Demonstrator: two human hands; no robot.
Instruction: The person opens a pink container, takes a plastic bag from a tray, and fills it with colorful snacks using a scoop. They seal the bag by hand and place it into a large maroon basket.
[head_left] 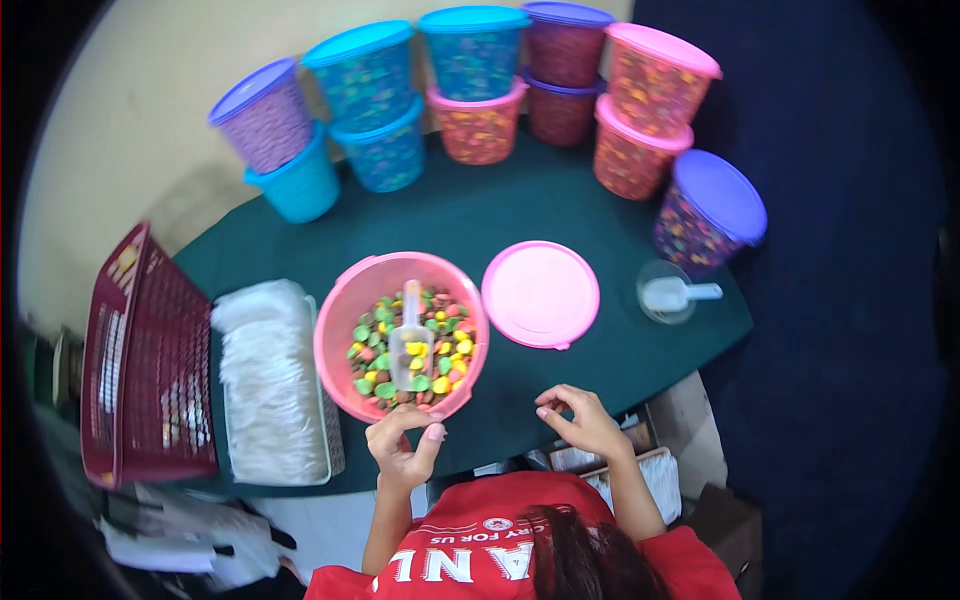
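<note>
My left hand [402, 447] is at the near rim of a pink tub [332, 345], its thumb and index finger brought close together. Whatever they may pinch is too small or clear to make out. To the right, over the table's front edge, my right hand [580, 420] has its fingers curled and thumb near the index fingertip; any held thing cannot be made out. The tub holds green, yellow, pink and brown candies [387, 390], with a clear scoop [411, 340] lying on them. Beside it lies a round pink lid [540, 295].
Left of the tub, a basket holds white plastic bags [270, 380]; beyond it stands a maroon crate [165, 370]. Lidded tubs [370, 90], mostly stacked, line the back of the green table [500, 205]. A small scoop [668, 293] rests in a clear dish at right.
</note>
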